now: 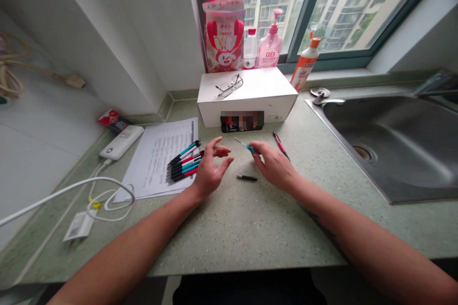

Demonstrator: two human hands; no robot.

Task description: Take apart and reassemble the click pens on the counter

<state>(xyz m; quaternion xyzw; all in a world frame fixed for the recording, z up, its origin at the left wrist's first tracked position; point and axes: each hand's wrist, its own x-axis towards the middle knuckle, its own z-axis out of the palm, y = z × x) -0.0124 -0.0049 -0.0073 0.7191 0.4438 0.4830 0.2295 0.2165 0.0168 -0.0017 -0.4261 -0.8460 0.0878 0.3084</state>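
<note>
The right hand [275, 166] has its grip closed on a teal pen part [250, 148], pinched between thumb and fingers above the tabletop [229, 238], a thin rod poking out of its far end; the left hand [212, 167] is half curled, its grip open and seemingly without a load, beside the pile of pens [184, 164]; between the hands, nearer the person, lies a short black piece [246, 178], probably the rest of the same pen, so that one looks to be in parts and not yet joined; the pile, in teal, red, white and black, appears to be whole pens, the finished-looking share, though the left hand hides some ends; a red pen [281, 146] lies alone beyond the right hand, and whether it has been handled I cannot tell.

The tabletop is speckled green stone; printed paper [150, 152] lies under the pile, with a power bank [122, 143] and its white cable [103, 178] to the left; ahead, a phone [242, 129] leans on a white box [211, 110] topped by glasses [231, 86]; bottles and a pink bag [224, 38] stand behind, by the window; a steel sink [411, 152] is set in at the right.
</note>
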